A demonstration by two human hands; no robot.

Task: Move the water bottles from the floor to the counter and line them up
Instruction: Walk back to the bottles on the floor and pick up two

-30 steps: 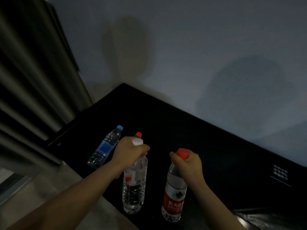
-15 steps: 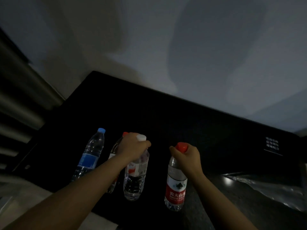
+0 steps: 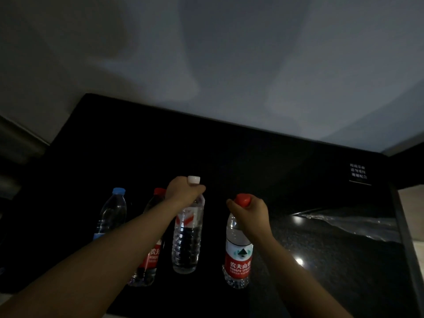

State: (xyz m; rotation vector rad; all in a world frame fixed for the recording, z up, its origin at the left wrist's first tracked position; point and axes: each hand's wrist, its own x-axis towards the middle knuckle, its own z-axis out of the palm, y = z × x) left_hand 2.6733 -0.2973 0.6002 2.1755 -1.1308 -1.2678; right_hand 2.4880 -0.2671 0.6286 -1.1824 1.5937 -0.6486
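Observation:
Several clear water bottles stand in a row on the black counter (image 3: 229, 157). My left hand (image 3: 183, 191) grips the neck of the white-capped bottle (image 3: 187, 244). My right hand (image 3: 250, 214) grips the neck of a red-capped, red-labelled bottle (image 3: 238, 255) to its right. Left of these stand another red-capped bottle (image 3: 149, 260), partly hidden by my left forearm, and a blue-capped bottle (image 3: 112, 212) at the far left.
A pale wall rises behind the counter. A small white-lettered notice (image 3: 358, 174) sits at the counter's back right. Crumpled clear plastic film (image 3: 348, 223) lies on the counter's right side. A curtain or folds show dimly at the left edge.
The view has swung right and the bottles now look upright side by side. Both hands keep their hold on the same bottle necks, with the two held bottles slightly closer to the camera.

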